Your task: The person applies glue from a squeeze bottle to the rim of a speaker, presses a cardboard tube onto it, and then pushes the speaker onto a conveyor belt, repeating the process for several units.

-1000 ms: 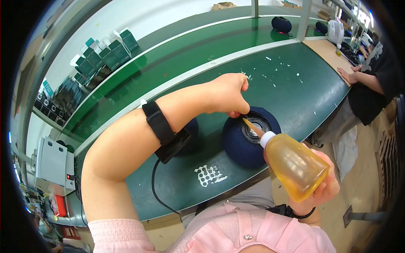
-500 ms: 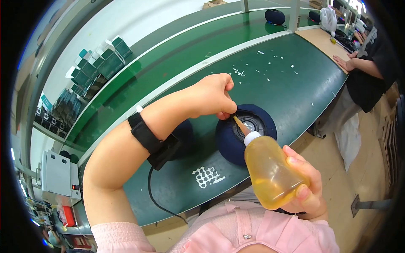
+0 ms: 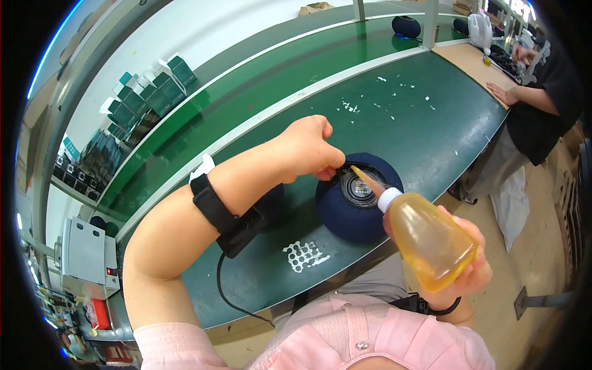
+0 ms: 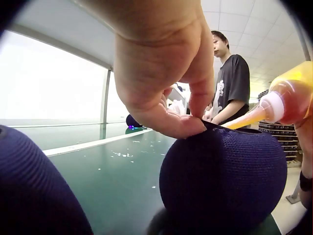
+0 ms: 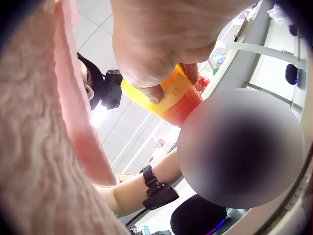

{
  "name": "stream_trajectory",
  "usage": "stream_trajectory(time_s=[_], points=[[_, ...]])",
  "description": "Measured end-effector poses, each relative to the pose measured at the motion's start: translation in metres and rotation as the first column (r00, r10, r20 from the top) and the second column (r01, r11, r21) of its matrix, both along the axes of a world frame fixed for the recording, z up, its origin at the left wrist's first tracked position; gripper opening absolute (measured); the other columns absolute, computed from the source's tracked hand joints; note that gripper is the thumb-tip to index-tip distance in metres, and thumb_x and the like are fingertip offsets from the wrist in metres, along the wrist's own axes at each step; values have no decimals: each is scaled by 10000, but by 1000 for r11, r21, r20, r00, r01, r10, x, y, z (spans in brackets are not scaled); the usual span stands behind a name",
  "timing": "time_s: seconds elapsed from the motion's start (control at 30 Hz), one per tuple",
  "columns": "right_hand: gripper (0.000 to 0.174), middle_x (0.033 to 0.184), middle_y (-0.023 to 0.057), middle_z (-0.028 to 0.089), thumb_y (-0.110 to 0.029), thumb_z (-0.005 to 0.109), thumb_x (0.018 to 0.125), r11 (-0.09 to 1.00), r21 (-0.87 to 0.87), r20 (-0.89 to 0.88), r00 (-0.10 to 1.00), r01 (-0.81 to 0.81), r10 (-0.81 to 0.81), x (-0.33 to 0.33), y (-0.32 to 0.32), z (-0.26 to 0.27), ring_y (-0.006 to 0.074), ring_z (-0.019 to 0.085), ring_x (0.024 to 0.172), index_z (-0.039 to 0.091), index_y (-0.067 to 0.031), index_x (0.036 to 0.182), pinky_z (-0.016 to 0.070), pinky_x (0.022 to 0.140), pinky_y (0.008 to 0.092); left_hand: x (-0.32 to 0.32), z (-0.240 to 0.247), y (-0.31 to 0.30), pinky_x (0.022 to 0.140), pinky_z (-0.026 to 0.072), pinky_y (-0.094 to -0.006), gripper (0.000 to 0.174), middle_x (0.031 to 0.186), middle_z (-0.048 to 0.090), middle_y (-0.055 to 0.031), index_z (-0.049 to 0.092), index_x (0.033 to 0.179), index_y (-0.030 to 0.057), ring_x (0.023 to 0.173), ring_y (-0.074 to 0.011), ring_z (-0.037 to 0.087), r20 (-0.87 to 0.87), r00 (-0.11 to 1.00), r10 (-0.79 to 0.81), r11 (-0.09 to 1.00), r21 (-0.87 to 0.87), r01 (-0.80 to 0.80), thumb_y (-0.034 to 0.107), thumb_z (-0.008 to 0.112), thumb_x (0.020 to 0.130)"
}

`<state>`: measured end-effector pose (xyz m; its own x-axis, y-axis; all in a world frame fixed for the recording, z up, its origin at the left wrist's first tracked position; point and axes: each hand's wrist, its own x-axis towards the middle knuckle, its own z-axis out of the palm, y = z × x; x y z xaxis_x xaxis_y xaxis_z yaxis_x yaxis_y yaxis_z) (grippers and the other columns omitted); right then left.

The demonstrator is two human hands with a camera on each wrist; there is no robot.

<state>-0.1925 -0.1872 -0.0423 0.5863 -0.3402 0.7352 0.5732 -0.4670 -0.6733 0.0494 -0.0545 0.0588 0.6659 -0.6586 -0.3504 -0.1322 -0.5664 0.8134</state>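
A round navy mesh-covered speaker (image 3: 351,227) sits on the green bench with its black ringed base facing up. My left hand (image 3: 308,148) reaches over its far left side, and in the left wrist view its thumb and finger pinch the dark edge of the mesh cover (image 4: 211,123). My right hand (image 3: 473,277) grips a squeeze bottle (image 3: 431,243) of yellow liquid, tilted nozzle-down. Its tapered nozzle (image 3: 367,179) points at the base's rim, with the tip close beside the left fingertips. Another navy speaker (image 3: 271,203) stands partly hidden behind my left forearm.
A perforated white scrap sheet (image 3: 305,256) lies near the front edge, and white flakes (image 3: 350,106) are scattered farther back. Open green boxes (image 3: 148,92) stand along the back left. A cable (image 3: 222,287) hangs from the left wrist camera. At right stands another person (image 3: 542,105).
The bottle swung left and more upright half a second ago, then back right. Its nozzle tip now sits slightly right of the left fingertips. The left hand keeps its pinch.
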Motion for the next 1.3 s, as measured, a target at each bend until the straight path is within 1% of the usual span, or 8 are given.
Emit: stream_trajectory(time_s=[0.3,0.37,0.43,0.5,0.67,0.9,1.17,1.3], points=[[927,1213,274,388,39,758,682,972,-210,91,992,102,-85,9,3,23,404,564,1033,157,-170,1356,550,814,465,-39,-9,25,556,550,-326,341,706,570,-111,357,877,35,627,-202,621,-120,966,231,961,-126,-245,-23,642,700],[921,1213,273,389,39,753,687,975,-206,114,992,82,-59,10,3,21,406,563,1034,155,-172,1355,549,816,469,-37,-7,29,561,519,-291,321,695,576,-94,374,863,35,633,-160,602,-104,981,166,981,-83,-174,-3,656,713],[881,1216,271,388,37,744,698,982,-179,124,992,51,-29,11,3,20,409,560,1038,174,-172,1336,548,816,476,-32,-2,27,574,479,-262,319,697,575,-82,387,848,29,644,-118,569,448,892,-67,996,-26,88,22,679,719],[853,1217,269,388,32,737,709,984,-170,123,992,55,-34,11,4,19,409,556,1043,185,-173,1325,547,818,478,-27,10,16,582,464,-266,284,696,576,-64,420,820,25,660,-105,556,539,840,-67,987,-86,134,36,689,727],[803,1216,262,386,11,726,730,973,-227,-26,999,30,-37,2,-4,18,410,546,1058,197,-179,1304,544,825,485,-19,20,-20,602,487,-342,248,724,611,-105,483,817,23,679,-241,621,624,643,-444,864,109,492,31,692,684],[845,1216,260,382,3,731,727,976,-202,26,996,86,-83,7,1,19,401,556,1039,175,-197,1332,545,820,481,-27,19,-36,625,477,-410,278,728,615,-150,498,868,26,746,-341,613,649,422,-633,751,384,537,-2,664,646],[887,1192,277,406,6,754,702,969,-230,152,987,95,-60,12,0,15,399,577,1004,171,-156,1350,557,795,449,0,13,-29,587,480,-328,296,671,607,-130,347,791,34,668,-207,638,567,662,-489,853,154,498,-33,599,651],[877,1190,274,412,20,749,703,966,-248,-74,993,68,-89,0,-5,28,396,586,987,185,-137,1356,558,790,439,11,8,-20,588,492,-302,319,696,621,-134,304,786,65,694,-159,620,385,851,-357,929,48,368,-53,579,676]])
